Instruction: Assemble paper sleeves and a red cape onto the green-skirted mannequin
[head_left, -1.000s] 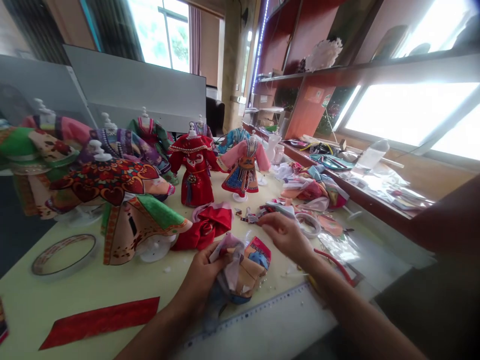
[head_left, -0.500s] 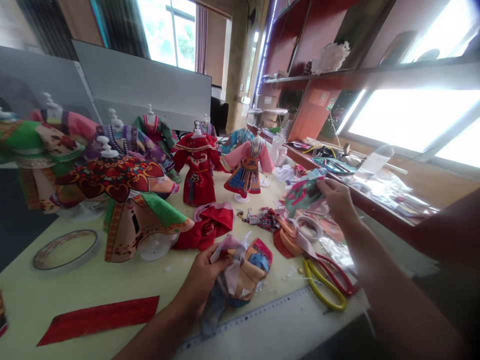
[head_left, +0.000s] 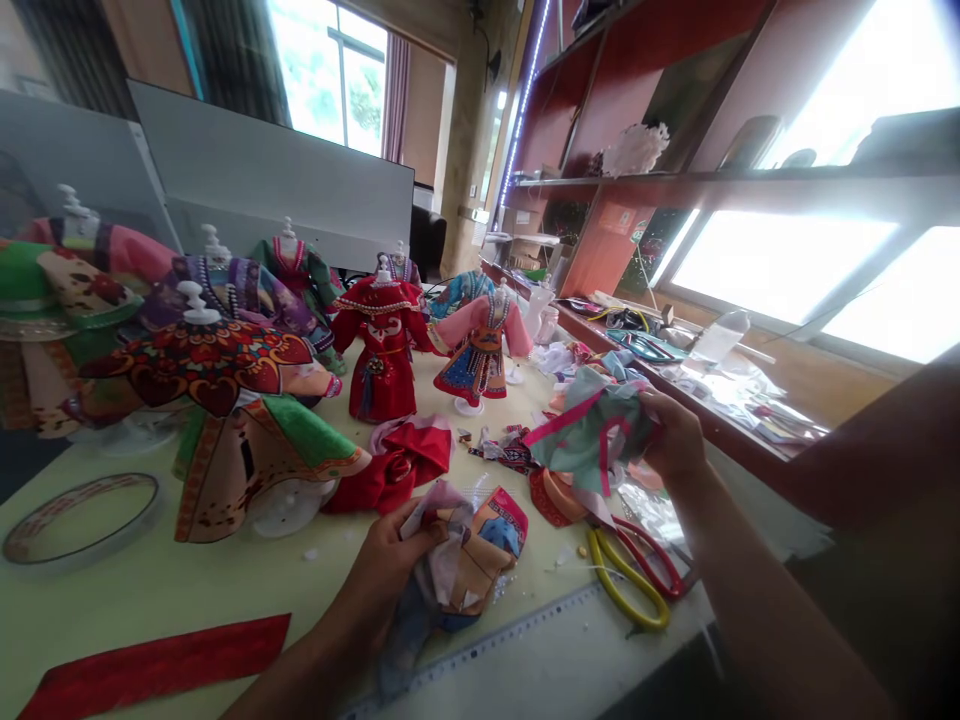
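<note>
Low in the middle, my left hand (head_left: 397, 550) pinches a bundle of fabric pieces (head_left: 472, 565) in tan, blue, red and pale lilac. A greyish-blue part of it hangs down over the ruler (head_left: 510, 625). Farther right, my right hand (head_left: 673, 435) grips a pale green cloth piece with pink trim (head_left: 581, 435), held up above the scraps. Beneath that cloth lie orange fabric pieces (head_left: 559, 497). Scissors with one yellow and one red handle (head_left: 634, 590) rest below my right hand.
Small dressed doll forms, such as one in red (head_left: 384, 350) and one with a patterned collar (head_left: 217, 370), stand at left and centre. Red cloth (head_left: 405, 465), a tape roll (head_left: 82, 515) and a red strip (head_left: 161, 665) lie on the table. A cluttered ledge (head_left: 720, 370) runs along the right.
My right hand has drawn the pale green cloth toward me and spread more of it into view, over the tape ring among the scraps. My left hand keeps its bundle. The view has shifted slightly.
</note>
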